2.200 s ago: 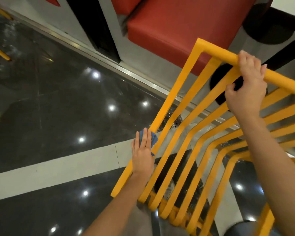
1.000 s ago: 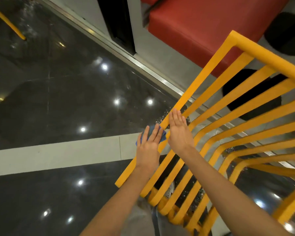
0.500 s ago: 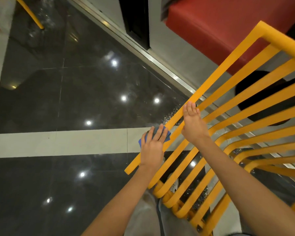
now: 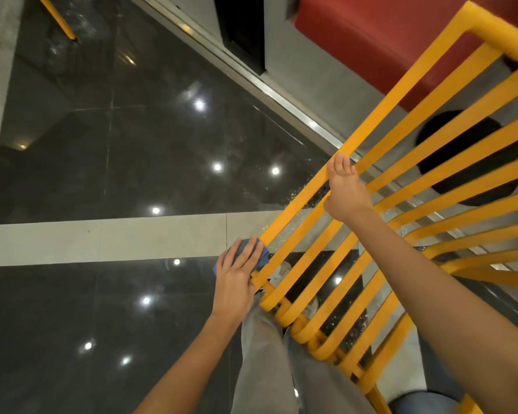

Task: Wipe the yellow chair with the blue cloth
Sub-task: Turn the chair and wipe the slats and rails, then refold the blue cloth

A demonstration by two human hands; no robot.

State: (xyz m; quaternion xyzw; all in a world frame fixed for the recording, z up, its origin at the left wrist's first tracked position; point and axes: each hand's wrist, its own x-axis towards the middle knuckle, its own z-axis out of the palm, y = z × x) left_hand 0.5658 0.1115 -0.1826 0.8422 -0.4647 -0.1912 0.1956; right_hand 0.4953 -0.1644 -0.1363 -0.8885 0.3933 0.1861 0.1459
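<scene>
The yellow chair [image 4: 401, 186] is a frame of parallel slats, tilted across the right half of the view. My left hand [image 4: 235, 282] presses the blue cloth [image 4: 260, 256] against the lower end of the outermost slat; most of the cloth is hidden under my fingers. My right hand [image 4: 346, 189] is higher up, its fingers laid flat along that same outer slat with the thumb below it.
The floor is glossy dark tile [image 4: 132, 144] crossed by a pale strip [image 4: 102, 239]. A red padded seat [image 4: 386, 40] stands behind the chair. Another yellow leg [image 4: 57, 17] shows at top left. My grey trouser legs [image 4: 269, 363] stand under the chair's lower end.
My right hand left the chair's top rail and came down onto the outer slat. My left hand with the cloth slid down toward the slat's lower end. The view swung left.
</scene>
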